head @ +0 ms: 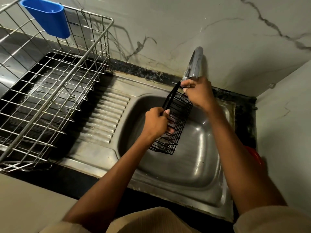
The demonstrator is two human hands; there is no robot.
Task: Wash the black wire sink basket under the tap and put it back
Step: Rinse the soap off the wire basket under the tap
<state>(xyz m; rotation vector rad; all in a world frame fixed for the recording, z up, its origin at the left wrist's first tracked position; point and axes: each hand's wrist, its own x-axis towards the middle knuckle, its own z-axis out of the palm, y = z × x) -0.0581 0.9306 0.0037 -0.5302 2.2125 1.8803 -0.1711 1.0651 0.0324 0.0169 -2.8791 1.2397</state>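
Hands grip the black basket (175,121) over the sink (193,167): left hand (155,122) curled round its near rim, right hand (197,91) pinching the far end beneath the tap (194,64). No water shows; washing and putting back seem left.

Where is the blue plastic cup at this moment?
In the head view, the blue plastic cup is at the top left, hanging on the upper rim of the steel wire dish rack, left of the sink and far from both hands.

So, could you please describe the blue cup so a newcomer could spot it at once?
Start at the steel sink and look left to the big wire dish rack. The blue cup hangs on its far rim, the only coloured plastic thing among bare metal wires.
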